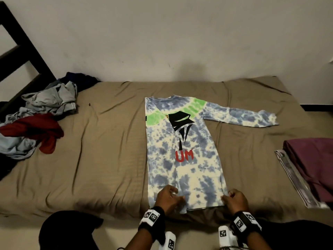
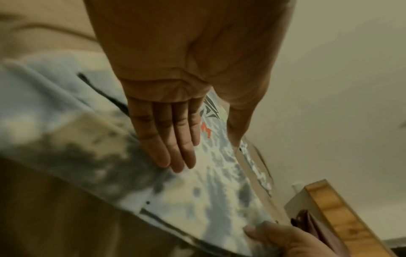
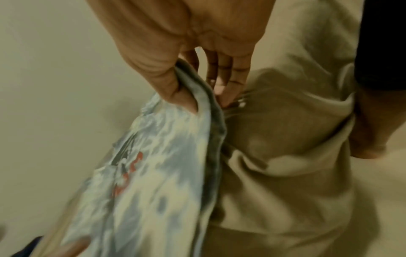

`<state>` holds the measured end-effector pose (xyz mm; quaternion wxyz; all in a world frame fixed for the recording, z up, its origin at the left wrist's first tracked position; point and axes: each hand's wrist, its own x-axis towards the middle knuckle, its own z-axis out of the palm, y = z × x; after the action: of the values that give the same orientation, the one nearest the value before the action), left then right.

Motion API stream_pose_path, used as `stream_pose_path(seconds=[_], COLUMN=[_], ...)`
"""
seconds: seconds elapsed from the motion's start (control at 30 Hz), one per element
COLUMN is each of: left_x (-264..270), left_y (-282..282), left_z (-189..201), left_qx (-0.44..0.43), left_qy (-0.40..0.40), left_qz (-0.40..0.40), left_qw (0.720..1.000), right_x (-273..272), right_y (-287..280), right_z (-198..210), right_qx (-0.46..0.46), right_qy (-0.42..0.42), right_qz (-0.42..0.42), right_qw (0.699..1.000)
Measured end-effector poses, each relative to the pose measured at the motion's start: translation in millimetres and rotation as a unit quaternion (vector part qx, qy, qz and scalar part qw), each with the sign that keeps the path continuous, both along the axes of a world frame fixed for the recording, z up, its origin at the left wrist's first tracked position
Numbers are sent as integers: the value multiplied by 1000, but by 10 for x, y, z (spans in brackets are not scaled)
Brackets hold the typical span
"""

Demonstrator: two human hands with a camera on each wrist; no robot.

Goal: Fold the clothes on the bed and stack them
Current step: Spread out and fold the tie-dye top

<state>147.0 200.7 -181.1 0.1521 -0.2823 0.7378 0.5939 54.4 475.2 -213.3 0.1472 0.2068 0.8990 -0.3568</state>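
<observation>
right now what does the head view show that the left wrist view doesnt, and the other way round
Only the head view shows the unfolded clothes pile at the bed's left, the purple folded garment at the right, and the shirt's right sleeve lying stretched out.

Only the left wrist view shows the left hand's fingers lying straight and flat on the fabric, and a wooden-edged piece of furniture.

Both show the tie-dye shirt on the tan bed sheet, the left hand on its hem, and the right hand at the hem's right corner.
</observation>
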Motion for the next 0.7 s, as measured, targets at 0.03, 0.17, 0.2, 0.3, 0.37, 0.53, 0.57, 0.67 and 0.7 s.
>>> stream_pose_path(seconds=[0.03, 0.17, 0.2, 0.3, 0.37, 0.53, 0.57, 0.67, 0.7], left_x=[-70, -430, -544, -838, -951, -832, -760, -605, -595], left_y=[70, 366, 405, 432, 376, 263, 278, 328, 335], left_z=[15, 334, 389, 318, 196, 150, 166, 303, 353], left_qx=[44, 238, 258, 224, 128, -86, -99, -124, -125], left_qy=[-8, -27, -40, -50, -37, 49, 78, 137, 157], left_qz=[4, 59, 76, 101, 70, -12, -8, 7, 3], left_qw=[999, 969, 962, 968, 989, 995, 992, 983, 980], right_x=[-3, 80, 108, 150, 47, -548, -688, -1204, -1389], right_y=[-20, -340, -463, -703, -693, -452, -456, -675, -794], right_z=[57, 333, 429, 576, 557, 200, 121, 134, 116], right_qx=[-8, -108, -148, -242, -232, -377, -400, -438, -445], right_qy=[22, 137, 153, 111, 84, 16, 4, 14, 24], right_qz=[-13, 45, 90, 280, 297, 28, -5, -12, -2], right_qw=[1000, 984, 973, 922, 922, 926, 916, 899, 895])
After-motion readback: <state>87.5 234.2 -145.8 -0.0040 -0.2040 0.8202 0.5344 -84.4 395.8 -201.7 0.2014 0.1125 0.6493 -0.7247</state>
